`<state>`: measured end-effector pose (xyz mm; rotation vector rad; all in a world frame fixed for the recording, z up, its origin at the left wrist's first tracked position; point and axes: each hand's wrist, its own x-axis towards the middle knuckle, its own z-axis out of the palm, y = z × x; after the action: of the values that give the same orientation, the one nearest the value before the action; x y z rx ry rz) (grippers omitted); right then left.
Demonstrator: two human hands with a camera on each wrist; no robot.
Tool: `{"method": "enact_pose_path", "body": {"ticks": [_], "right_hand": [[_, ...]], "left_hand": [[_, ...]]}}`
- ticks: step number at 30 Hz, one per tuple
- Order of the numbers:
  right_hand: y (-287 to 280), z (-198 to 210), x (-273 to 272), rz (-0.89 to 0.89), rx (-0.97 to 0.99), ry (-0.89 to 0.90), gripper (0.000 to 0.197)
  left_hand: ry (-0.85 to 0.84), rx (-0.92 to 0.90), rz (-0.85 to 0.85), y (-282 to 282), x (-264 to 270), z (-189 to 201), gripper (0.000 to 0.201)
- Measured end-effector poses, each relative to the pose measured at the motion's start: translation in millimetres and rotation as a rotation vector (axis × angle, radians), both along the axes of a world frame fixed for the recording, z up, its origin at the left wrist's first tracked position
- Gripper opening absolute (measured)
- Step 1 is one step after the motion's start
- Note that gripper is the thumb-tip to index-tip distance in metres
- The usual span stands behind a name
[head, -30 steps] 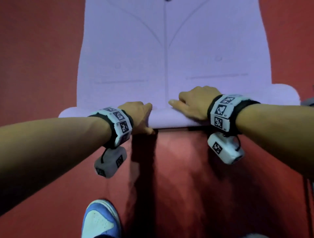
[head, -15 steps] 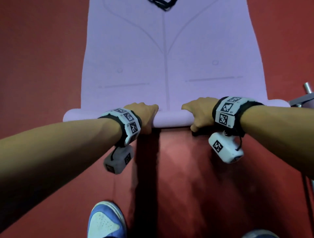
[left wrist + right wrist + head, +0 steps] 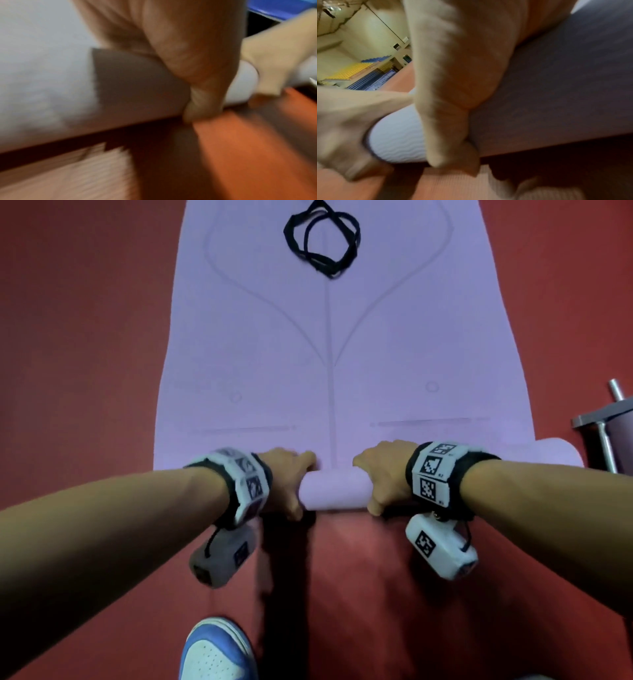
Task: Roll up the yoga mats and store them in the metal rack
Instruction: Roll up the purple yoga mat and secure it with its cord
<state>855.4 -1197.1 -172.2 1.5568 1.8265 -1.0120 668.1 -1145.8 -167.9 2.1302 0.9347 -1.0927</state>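
Note:
A lilac yoga mat [image 3: 329,337] lies flat on the red floor, stretching away from me, with its near end wound into a roll [image 3: 334,489]. My left hand [image 3: 286,477] grips the roll left of centre, fingers over the top and thumb down at the near side. My right hand [image 3: 385,470] grips it right of centre in the same way. The left wrist view shows my thumb [image 3: 204,94] pressed against the roll [image 3: 42,81] at floor level. In the right wrist view the thumb [image 3: 447,121] curls round the ribbed roll [image 3: 397,140].
A black strap [image 3: 322,242] lies looped on the far part of the mat. A metal rack's corner [image 3: 606,419] with a purple roll in it shows at the right edge. My blue and white shoe [image 3: 215,652] stands on the red floor [image 3: 85,337] behind the roll.
Both hands have pushed the roll forward along the mat, and it has grown thicker. The right hand went from flat on the mat to gripping the roll. The black strap has come into view.

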Motion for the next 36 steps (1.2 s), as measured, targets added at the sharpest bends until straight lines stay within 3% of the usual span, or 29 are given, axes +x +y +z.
{"method": "enact_pose_path", "body": {"ticks": [2, 3, 10, 13, 15, 17, 21, 24, 26, 28, 32, 36], "right_hand": [[4.3, 1.3, 2.8, -0.048, -0.005, 0.021, 0.061], [6.7, 3.3, 3.8, -0.067, 0.001, 0.031, 0.065], [3.7, 6.9, 3.7, -0.075, -0.020, 0.021, 0.071], [-14.6, 7.6, 3.8, -0.002, 0.131, -0.049, 0.077], [-35.8, 6.2, 2.9, 0.132, 0.323, -0.154, 0.084], [-48.6, 2.9, 3.9, 0.190, 0.389, -0.211, 0.089], [-27.3, -0.1, 12.1, 0.141, 0.311, -0.119, 0.078], [-13.2, -0.5, 17.6, 0.108, 0.265, -0.060, 0.076], [-10.0, -1.5, 18.3, 0.136, 0.310, -0.099, 0.077], [-3.7, -3.0, 18.8, 0.163, 0.329, -0.144, 0.080], [4.1, 0.4, 22.2, 0.075, 0.273, -0.113, 0.088], [-16.5, -0.5, 15.6, 0.133, 0.462, -0.196, 0.079]], "left_hand": [[-0.114, 0.307, -0.177, -12.8, -7.2, 3.9, 0.074], [-0.133, 0.347, -0.181, -16.8, -7.2, 6.2, 0.071], [-0.058, 0.219, -0.073, -8.7, 1.2, 8.2, 0.064], [-0.059, 0.166, -0.056, -5.7, 1.3, 2.6, 0.067], [-0.092, 0.226, -0.064, -5.9, 0.7, -1.0, 0.068], [-0.062, 0.312, -0.086, -5.0, 4.0, -2.1, 0.071], [-0.022, 0.296, -0.065, 2.6, 7.3, 2.2, 0.080], [-0.104, 0.459, -0.140, -2.8, -2.2, 7.7, 0.087], [-0.095, 0.531, -0.239, -13.7, -6.5, 6.2, 0.082], [-0.075, 0.588, -0.226, -17.9, -5.0, 1.5, 0.076], [-0.078, 0.575, -0.255, -5.9, 4.3, 6.9, 0.067], [-0.006, 0.454, -0.200, 12.9, 16.3, 13.4, 0.061]]}}
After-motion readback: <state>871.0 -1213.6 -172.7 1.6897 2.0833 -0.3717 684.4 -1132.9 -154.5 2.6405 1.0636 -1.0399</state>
